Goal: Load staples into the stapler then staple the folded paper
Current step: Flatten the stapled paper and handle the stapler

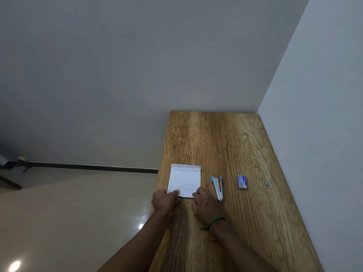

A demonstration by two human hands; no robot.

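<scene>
Left hand (pixel 167 201) pinches folded paper (pixel 185 179) near corner | right hand (pixel 204 203) at other corner, grip unclear | stapler (pixel 218 187) beside

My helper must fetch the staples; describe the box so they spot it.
On the wooden table, look right of the folded paper, past the stapler. The staple box is the flat blue carton, larger than the grey piece beyond it.

Legible text — none. Staple box (pixel 242 182) right of the stapler (pixel 218 187): label too small to read. Folded paper (pixel 185 180) left of it — marks illegible.
</scene>
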